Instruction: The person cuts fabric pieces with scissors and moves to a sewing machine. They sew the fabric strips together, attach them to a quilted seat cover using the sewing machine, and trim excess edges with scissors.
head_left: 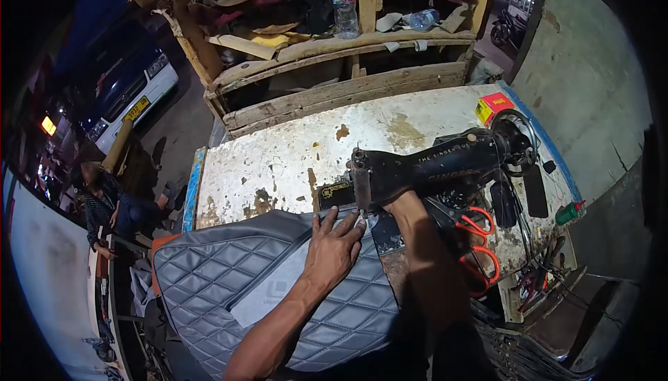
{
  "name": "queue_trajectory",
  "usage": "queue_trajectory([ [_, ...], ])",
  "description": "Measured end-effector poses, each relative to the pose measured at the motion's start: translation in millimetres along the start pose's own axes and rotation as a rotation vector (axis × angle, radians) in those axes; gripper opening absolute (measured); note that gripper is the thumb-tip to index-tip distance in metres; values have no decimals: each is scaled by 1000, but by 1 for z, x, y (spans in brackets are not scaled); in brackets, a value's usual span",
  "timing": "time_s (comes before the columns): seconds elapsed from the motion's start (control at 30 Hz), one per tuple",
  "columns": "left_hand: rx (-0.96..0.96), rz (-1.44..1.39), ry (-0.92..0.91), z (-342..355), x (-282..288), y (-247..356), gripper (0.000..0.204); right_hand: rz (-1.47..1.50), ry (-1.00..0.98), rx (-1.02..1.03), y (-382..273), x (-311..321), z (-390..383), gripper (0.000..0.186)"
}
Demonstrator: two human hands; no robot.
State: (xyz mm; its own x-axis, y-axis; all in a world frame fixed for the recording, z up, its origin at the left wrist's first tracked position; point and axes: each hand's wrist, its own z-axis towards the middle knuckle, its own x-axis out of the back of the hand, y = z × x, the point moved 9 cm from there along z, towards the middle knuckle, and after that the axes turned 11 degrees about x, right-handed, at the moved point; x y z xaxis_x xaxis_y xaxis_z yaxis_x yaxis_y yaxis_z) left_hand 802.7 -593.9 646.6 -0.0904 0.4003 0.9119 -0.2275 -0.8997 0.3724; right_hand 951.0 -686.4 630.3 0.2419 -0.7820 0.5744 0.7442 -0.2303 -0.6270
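The cover (216, 273) is touched by the left hand (332, 250), laid flat, fingers slightly apart; the right hand (403, 202) is partly hidden by the sewing machine (438, 165), its grip unclear.

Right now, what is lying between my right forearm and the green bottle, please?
In the head view, orange-handled scissors lie there first, then black cables.

Behind the desk (278, 155), whose white top is worn and stained, there stands a rough wooden shelf (348, 92). On the right is a pale, spotted wall (591, 68). At the left, dark ground (179, 102) extends beside a parked vehicle (129, 78), and a small orange light (48, 125) is glowing.
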Motion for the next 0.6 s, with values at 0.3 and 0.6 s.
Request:
queue_trajectory([
  [0.3,-32,-63,-34,11,-6,11,39,-173,6,5,23,16,-16,26],
  [0.6,-32,-124,2,0,8,-7,38,1182,697,-670,57,-19,-52,25],
])
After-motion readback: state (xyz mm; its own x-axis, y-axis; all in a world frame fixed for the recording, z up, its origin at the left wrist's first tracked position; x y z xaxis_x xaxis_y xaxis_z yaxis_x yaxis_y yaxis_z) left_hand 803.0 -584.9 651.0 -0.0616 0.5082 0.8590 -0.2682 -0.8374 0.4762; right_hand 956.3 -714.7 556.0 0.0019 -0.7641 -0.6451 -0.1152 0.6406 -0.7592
